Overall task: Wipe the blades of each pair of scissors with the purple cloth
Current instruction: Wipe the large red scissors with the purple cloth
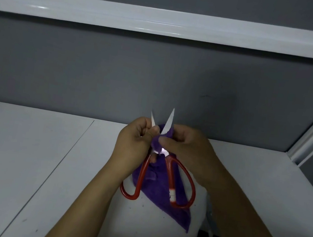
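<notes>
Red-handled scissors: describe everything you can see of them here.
The scissors have red loop handles and bright metal blades, spread in a V pointing up and away. They are held over the white table. The left hand grips one blade near the pivot; the right hand pinches the purple cloth round the other.

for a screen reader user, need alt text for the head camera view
Two hands hold red-handled scissors over a white table, blades open. The right hand pinches a purple cloth around one blade; the left hand grips the other.
</notes>
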